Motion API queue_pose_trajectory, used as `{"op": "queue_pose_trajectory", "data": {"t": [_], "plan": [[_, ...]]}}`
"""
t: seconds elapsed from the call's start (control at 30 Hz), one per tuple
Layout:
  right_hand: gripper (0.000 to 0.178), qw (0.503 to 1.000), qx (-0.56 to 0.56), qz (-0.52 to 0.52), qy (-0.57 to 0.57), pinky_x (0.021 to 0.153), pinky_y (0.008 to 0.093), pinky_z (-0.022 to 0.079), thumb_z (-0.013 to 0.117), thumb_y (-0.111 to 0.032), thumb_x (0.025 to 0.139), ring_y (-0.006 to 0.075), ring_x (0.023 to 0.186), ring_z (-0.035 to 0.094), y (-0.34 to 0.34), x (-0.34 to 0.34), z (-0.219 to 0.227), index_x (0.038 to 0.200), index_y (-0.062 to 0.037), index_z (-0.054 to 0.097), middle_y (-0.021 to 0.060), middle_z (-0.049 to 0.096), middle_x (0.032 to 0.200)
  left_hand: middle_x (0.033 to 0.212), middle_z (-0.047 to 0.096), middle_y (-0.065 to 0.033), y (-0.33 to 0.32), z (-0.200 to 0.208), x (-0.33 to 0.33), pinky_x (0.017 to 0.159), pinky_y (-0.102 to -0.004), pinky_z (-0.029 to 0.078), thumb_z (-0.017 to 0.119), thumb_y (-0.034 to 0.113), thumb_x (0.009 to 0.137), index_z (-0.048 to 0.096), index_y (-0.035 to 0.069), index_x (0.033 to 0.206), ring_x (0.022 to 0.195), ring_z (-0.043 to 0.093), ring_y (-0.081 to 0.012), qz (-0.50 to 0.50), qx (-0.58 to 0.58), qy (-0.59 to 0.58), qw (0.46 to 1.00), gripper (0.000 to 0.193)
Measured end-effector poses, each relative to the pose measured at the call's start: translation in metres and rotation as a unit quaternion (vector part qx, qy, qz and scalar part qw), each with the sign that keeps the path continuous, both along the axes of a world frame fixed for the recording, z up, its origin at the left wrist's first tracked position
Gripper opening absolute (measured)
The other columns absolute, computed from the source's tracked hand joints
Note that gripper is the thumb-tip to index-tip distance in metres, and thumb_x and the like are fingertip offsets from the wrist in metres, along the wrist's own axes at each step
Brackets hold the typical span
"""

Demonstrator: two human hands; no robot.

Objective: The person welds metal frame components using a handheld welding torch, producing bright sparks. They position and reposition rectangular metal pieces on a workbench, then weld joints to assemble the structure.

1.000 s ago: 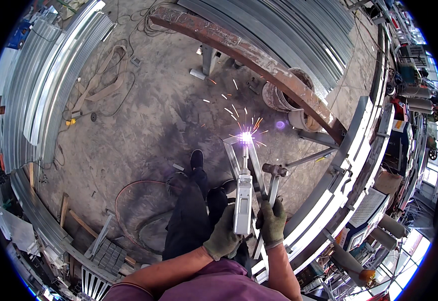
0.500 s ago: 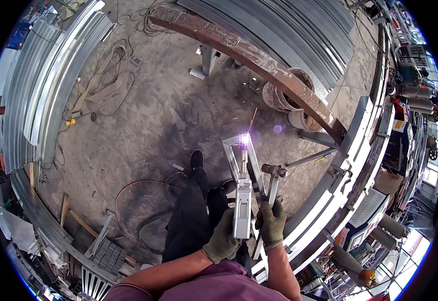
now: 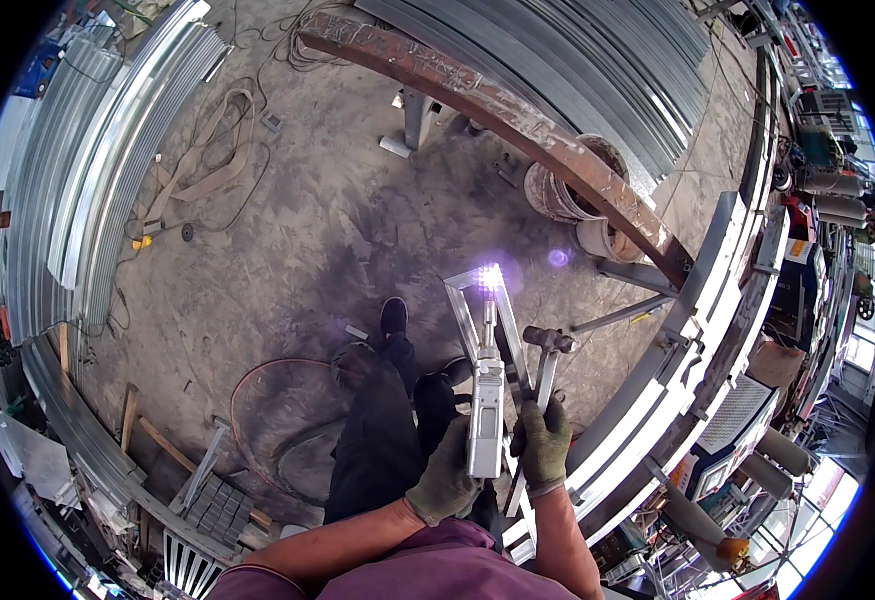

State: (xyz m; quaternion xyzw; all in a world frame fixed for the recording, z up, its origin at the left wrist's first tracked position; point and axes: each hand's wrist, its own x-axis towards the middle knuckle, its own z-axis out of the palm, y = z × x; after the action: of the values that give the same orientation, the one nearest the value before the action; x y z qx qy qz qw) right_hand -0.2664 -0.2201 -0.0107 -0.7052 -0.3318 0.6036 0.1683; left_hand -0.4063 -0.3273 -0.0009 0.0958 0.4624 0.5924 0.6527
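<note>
1. Your gloved left hand (image 3: pixel 442 472) wraps the near part of a silver welding gun (image 3: pixel 485 425); its fingers are closed on the body, partly hidden beneath it.
2. The gun points away from you, its slim nozzle reaching the far right corner of a narrow metal frame (image 3: pixel 463 317), where a bright violet-white glow (image 3: pixel 490 278) covers the point of contact.
3. Your gloved right hand (image 3: pixel 543 445) is at the frame's right bar, its fingers curled where that bar and the shaft of a hammer (image 3: pixel 549 340) come together; you cannot tell from here which of them it pinches.
4. The hammer's head is just beyond your right hand, to the right of the frame.
5. The frame lies in front of you above the concrete floor (image 3: pixel 287 240); what bears it is hidden.
6. Farther off, a rusty brown beam (image 3: pixel 497 110) slants across, with a whitish bucket (image 3: pixel 547 195) partly behind it.
7. Long metal profiles (image 3: pixel 107 170) lie stacked along the floor's left edge, near a loose pale strap (image 3: pixel 222 175).
</note>
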Motion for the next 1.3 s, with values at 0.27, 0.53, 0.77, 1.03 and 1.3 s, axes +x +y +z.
{"op": "queue_pose_trajectory", "data": {"t": [0.27,0.53,0.77,1.03,1.3], "plan": [[0.02,1.0,0.005,0.004,-0.001,0.045,0.0265,0.043,0.068,-0.022,0.107,0.0081,0.051,0.054,0.0,-0.002,0.001,0.112,-0.004,0.063,0.0003,0.06,0.071,0.115,0.061,-0.0011,0.002,0.001,0.0,0.078,-0.0244,0.055,0.077,0.06,0.097,0.048,0.005,0.149,0.098,0.062,-0.0087,-0.009,-0.011,0.016,1.0,0.082],[0.02,1.0,0.019,0.018,-0.011,0.044,0.0267,0.042,0.067,-0.022,0.108,0.0084,0.05,0.053,0.001,-0.003,0.004,0.113,-0.0033,0.062,0.0007,0.06,0.071,0.128,0.061,-0.004,-0.005,-0.008,-0.002,0.091,-0.0253,0.057,0.077,0.049,0.102,0.043,0.006,0.156,0.11,0.065,-0.0111,-0.025,0.001,-0.003,1.0,0.077],[0.025,1.0,0.017,0.004,0.006,0.043,0.0264,0.041,0.069,-0.022,0.108,0.008,0.049,0.051,-0.003,0.002,-0.004,0.121,-0.0023,0.063,0.0001,0.059,0.07,0.127,0.063,-0.0027,-0.003,-0.018,-0.008,0.093,-0.0244,0.055,0.073,0.046,0.105,0.047,0.003,0.156,0.11,0.065,-0.0099,-0.007,0.056,0.004,0.998,0.071],[0.024,1.0,0.013,-0.004,-0.001,0.043,0.0266,0.04,0.069,-0.021,0.108,0.0082,0.049,0.051,-0.003,0.0,-0.002,0.122,-0.0027,0.063,0.0007,0.06,0.071,0.125,0.06,-0.0023,-0.009,-0.016,0.003,0.087,-0.0238,0.054,0.073,0.056,0.102,0.04,0.003,0.16,0.102,0.062,-0.0097,-0.019,0.01,0.042,0.999,0.084],[0.022,1.0,0.01,-0.001,-0.001,0.043,0.0274,0.041,0.069,-0.02,0.108,0.0096,0.049,0.053,-0.001,0.001,-0.002,0.118,-0.0018,0.063,0.0018,0.061,0.07,0.115,0.061,-0.0005,0.003,-0.003,-0.004,0.084,-0.0243,0.053,0.074,0.06,0.1,0.043,0.004,0.158,0.095,0.06,-0.0084,0.015,0.023,-0.004,1.0,0.087]]}}
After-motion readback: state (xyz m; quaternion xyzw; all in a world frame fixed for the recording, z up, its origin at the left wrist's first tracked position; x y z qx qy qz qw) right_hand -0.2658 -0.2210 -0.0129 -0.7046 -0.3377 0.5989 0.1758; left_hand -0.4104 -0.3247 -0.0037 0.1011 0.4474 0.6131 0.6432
